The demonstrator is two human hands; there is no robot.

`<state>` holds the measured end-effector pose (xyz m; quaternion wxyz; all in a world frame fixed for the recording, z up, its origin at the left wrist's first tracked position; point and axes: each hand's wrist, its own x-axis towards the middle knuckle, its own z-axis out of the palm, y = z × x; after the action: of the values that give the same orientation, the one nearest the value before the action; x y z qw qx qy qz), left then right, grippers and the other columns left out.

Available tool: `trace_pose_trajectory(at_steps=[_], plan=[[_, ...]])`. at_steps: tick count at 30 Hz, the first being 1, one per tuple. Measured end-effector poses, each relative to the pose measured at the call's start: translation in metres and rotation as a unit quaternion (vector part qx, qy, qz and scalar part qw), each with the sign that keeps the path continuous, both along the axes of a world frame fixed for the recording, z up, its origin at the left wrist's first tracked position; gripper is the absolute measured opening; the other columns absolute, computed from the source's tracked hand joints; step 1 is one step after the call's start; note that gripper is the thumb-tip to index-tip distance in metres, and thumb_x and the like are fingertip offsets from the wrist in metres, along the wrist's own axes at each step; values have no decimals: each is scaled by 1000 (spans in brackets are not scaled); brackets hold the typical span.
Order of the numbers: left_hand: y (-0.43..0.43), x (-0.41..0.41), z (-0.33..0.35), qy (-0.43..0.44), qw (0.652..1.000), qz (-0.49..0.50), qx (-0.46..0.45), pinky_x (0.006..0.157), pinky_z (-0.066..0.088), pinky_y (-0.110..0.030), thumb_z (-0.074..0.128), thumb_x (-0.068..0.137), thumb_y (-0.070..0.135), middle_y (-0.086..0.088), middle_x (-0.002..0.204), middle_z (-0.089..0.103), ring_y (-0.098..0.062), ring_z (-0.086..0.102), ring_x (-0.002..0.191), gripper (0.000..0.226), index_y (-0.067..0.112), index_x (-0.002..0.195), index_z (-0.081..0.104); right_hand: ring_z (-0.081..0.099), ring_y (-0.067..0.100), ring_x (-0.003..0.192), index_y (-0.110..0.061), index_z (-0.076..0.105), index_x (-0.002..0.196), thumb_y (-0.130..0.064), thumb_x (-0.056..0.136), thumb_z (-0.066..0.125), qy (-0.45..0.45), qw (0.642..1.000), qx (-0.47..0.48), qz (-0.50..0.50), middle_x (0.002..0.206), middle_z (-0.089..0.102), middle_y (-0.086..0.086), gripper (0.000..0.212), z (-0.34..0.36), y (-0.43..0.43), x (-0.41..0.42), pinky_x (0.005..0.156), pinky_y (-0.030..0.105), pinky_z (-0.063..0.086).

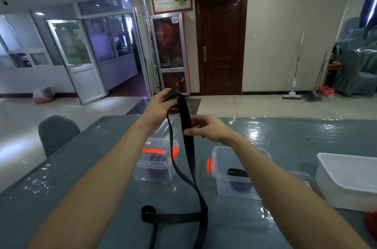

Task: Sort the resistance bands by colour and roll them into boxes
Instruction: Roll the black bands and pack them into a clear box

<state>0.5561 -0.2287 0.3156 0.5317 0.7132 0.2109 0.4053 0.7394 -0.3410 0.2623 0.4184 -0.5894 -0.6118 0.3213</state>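
Black band tail past the bottom edge; red thing half off right edge.

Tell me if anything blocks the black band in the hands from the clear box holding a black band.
Only the person's own right forearm, which crosses above the right clear box. The black band, held by the left hand and right hand, hangs just left of it. Whether the box is lidded is unclear.

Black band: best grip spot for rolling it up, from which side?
Likely the black band's flat stretch just below the left hand, pinched from the right; it hangs straight there, while its lower end lies looped on the table.
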Motion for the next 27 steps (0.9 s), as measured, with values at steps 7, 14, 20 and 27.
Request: trace_pose_trajectory(at_steps=[7,14,20,27], plan=[[16,-5,2,-25,1000,-1,6,86,66,-36,62,108,4,-12,113,81,-28,79,102,21,17,112,78,71,16,86,-11,76,106,-21,95,77,30,993,33,-110,100,81,9,15,13,6,8,85,37,55],[31,-19,-9,128,990,27,61,67,52,-34,87,92,15,-2,91,81,-15,68,68,23,37,96,80,63,29,77,-3,72,115,-13,87,88,61,991,58,-107,92,68,15,34,69,-17,41,66,33,55],[17,-9,-14,155,979,-129,-7,96,65,-42,91,87,44,-15,119,80,-34,79,112,51,22,130,76,67,16,82,-10,79,119,-13,88,86,85,986,115,-81,102,73,13,32,113,-26,51,72,23,56],[-2,40,-37,94,980,-168,-39,106,59,-46,90,86,46,-10,127,78,-26,74,124,45,14,116,77,74,13,85,-23,78,120,5,100,63,-33,991,110,-61,111,79,3,37,118,-31,48,75,23,59]])
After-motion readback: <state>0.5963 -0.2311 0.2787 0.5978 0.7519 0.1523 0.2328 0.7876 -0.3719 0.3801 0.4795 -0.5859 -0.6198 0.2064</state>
